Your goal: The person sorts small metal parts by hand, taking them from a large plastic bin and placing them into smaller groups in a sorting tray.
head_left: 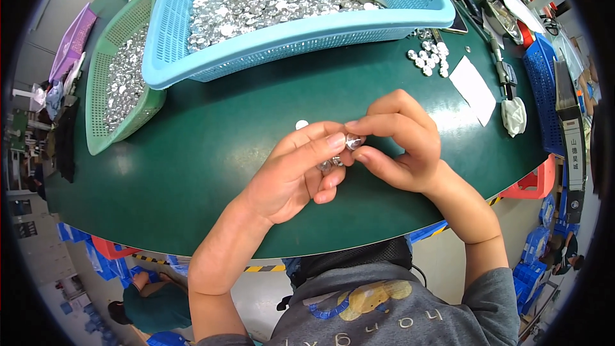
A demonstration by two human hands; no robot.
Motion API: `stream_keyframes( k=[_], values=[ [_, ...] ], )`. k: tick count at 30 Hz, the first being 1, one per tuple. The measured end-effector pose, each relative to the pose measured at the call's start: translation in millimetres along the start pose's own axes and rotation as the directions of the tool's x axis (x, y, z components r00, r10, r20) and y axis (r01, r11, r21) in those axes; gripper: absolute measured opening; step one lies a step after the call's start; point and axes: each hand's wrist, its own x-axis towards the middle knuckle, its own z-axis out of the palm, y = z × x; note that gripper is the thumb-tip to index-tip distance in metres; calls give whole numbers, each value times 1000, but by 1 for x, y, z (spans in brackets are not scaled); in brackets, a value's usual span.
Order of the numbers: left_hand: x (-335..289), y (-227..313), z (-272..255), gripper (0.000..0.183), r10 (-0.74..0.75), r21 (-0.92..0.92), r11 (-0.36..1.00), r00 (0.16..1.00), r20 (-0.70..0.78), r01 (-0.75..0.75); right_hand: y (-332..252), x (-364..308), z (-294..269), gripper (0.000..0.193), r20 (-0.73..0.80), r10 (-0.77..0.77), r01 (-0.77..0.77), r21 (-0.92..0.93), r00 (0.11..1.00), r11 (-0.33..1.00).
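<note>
Head view: at the frame's centre, the left hand (282,176) and right hand (410,144) together pinch a shiny clear piece (353,142), while more pieces (326,166) curled in the left could drop if its grip slackens.

dark binder (573,154): vertical characters | grey shirt (410,307): pale upside-down letters

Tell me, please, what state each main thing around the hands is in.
Left hand: curled, pinching a shiny piece
Right hand: thumb and forefinger at that piece
Light-blue basket: filled with shiny pieces
Green basket: holding shiny pieces
White paper: lying on the table
Loose pieces: clustered on the table
</note>
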Motion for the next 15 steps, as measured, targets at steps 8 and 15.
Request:
stream_keyframes(
  k=[8,15],
  values=[
    [1,0,2,27,-11,10,1000,1000,9,11,0,0,-2,26,3,-14,14,-8,1000,1000],
    [1,-2,3,28,-1,37,999,1000,6,1,-1,0,-3,26,8,-25,25,-12,1000,1000]
  ],
)
